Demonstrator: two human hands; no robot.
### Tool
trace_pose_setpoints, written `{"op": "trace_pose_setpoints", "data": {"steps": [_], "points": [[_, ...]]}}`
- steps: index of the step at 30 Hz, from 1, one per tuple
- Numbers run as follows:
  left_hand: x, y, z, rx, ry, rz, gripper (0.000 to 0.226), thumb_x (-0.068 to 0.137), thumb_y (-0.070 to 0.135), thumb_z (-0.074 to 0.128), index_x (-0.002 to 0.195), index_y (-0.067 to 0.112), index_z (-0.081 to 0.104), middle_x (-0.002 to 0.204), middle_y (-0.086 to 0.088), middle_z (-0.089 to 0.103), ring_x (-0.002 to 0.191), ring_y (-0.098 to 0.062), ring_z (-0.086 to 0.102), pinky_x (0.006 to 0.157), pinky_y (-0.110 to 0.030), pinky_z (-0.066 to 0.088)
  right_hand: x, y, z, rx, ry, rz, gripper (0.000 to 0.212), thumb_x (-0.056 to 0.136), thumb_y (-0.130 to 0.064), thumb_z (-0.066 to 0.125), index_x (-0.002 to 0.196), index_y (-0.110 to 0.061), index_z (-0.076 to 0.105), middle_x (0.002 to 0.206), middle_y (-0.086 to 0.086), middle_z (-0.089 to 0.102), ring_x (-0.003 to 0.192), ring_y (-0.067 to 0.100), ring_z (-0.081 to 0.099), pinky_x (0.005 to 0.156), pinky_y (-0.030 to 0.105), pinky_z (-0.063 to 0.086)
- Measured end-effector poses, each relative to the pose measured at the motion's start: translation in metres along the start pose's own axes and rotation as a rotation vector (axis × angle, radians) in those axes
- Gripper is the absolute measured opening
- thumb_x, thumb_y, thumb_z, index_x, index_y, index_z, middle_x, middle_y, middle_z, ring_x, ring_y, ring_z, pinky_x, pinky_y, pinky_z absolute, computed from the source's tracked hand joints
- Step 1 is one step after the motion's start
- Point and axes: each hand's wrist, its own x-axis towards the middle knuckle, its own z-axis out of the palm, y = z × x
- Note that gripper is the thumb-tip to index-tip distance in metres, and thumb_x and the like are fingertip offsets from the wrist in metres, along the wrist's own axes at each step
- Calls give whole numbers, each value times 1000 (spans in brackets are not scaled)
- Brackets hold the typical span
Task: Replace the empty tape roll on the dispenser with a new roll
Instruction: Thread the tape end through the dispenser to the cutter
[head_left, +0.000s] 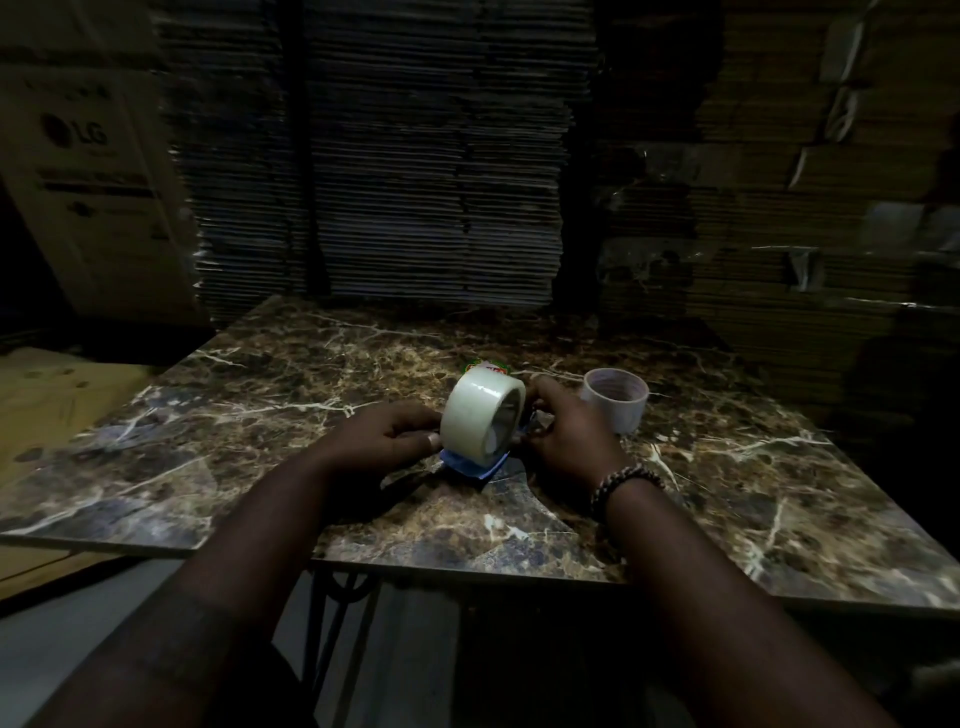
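A full roll of clear tape (480, 415) stands on edge over a blue dispenser (470, 467) on the marble table (260, 415). Only the dispenser's blue lower part shows beneath the roll. My left hand (387, 441) grips the roll's left side, thumb against its rim. My right hand (566, 441) holds the right side, fingers hidden behind the roll and dispenser. The empty tape core (615, 402), a pale ring, stands upright on the table just right of my right hand. A small label (488, 368) pokes up behind the roll.
Tall stacks of flattened cardboard (426, 156) rise behind the table. A printed carton (88, 171) leans at the far left, with flat cardboard (57, 405) lower left. The table's front edge (467, 569) runs close to my forearms. The scene is dim.
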Motion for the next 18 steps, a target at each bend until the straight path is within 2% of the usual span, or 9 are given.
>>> {"op": "trace_pose_setpoints", "data": {"steps": [2,4,6,8,11,13,15,16,18], "points": [[1,1,0,-28,49,8,29,93,27,71,121,21,79,116,-4,81,116,-28,74,104,-58,55,-4,-5,-4,-41,37,-5,40,72,-32,89,95,-32,56,86,-8,73,80,10,69,67,35,61],[3,-1,-1,-44,78,22,28,94,19,68,118,16,80,111,-9,82,113,-32,76,102,-60,57,-7,-8,-8,-59,60,13,35,76,-28,87,89,-25,55,80,-5,71,69,10,68,53,25,55],[2,0,-1,-41,86,26,35,89,16,64,121,15,79,112,-8,82,111,-28,76,99,-49,59,-8,-12,-10,-86,82,25,31,78,-26,86,86,-20,56,76,0,70,60,10,65,41,18,44],[2,0,-1,-27,89,39,38,89,15,64,124,15,77,112,-5,82,107,-23,77,91,-39,59,-8,-12,-9,-141,108,18,31,76,-28,86,84,-18,58,75,1,69,64,14,65,46,21,43],[4,-2,-2,-23,49,62,51,86,24,76,135,13,68,111,-9,81,97,-23,77,84,-35,60,-7,-12,-8,-161,128,23,32,73,-33,84,80,-18,57,71,-1,67,67,16,63,53,26,46],[5,-5,-5,-6,13,40,74,73,31,90,141,22,62,123,-4,78,114,-17,74,95,-36,61,-9,-13,-8,-189,146,14,34,73,-36,82,77,-20,53,67,-3,63,63,16,62,50,26,45],[5,-6,-6,21,-8,7,88,65,26,97,143,33,57,132,4,74,127,-11,68,103,-37,58,-13,-17,-9,-233,167,-16,35,77,-37,80,73,-25,47,61,-9,54,61,17,58,48,23,35],[6,-6,-5,45,-2,2,90,65,23,98,143,37,56,134,8,73,129,-9,66,106,-37,57,-15,-19,-9,-255,175,-32,36,78,-36,79,72,-28,44,60,-11,49,61,18,56,49,23,33],[5,-5,-4,79,26,-2,86,64,27,98,137,46,56,130,15,73,126,-3,67,107,-36,54,-18,-23,-10,-294,175,-58,36,80,-35,77,73,-31,42,61,-12,46,64,23,60,52,27,41]]}}
